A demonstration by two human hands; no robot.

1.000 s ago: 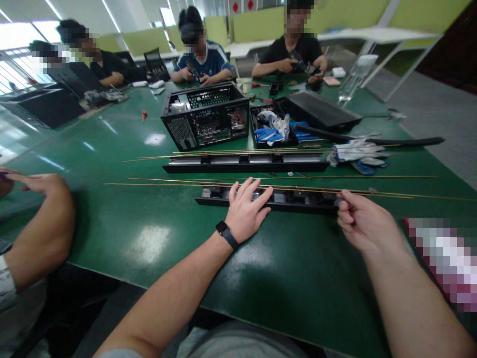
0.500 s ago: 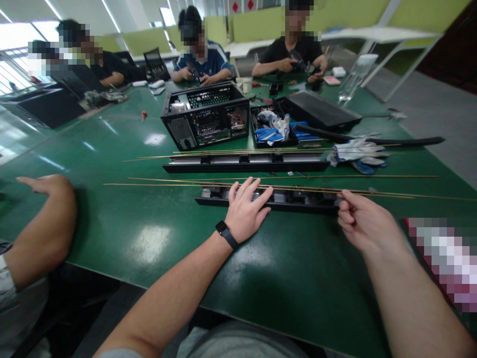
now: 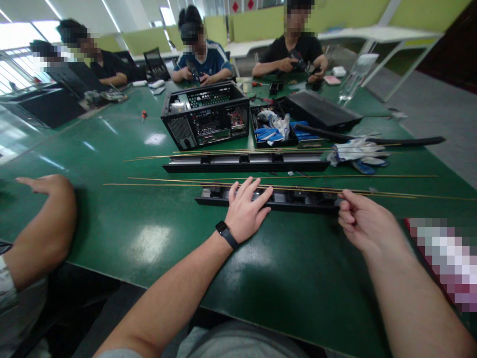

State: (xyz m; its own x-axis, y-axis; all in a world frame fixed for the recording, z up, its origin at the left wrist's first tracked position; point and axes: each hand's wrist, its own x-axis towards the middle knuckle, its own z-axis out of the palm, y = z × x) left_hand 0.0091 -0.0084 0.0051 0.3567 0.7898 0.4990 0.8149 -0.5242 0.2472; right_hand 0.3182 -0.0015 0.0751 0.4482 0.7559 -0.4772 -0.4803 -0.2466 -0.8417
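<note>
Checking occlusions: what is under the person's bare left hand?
Thin golden metal rods and a long black rail run beneath the left hand, showing either side; the covered stretch is hidden.

The worktop is green, the rods are gold and the bars are black and grey. The gloves are white and blue.

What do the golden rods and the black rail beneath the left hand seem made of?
Golden rods: probably brass or brass-coated metal, smooth, judging by their yellowish colour. Black rail: perhaps coated metal, its outer wall dark and smooth-looking, the inside greyish; plastic is possible.
</note>
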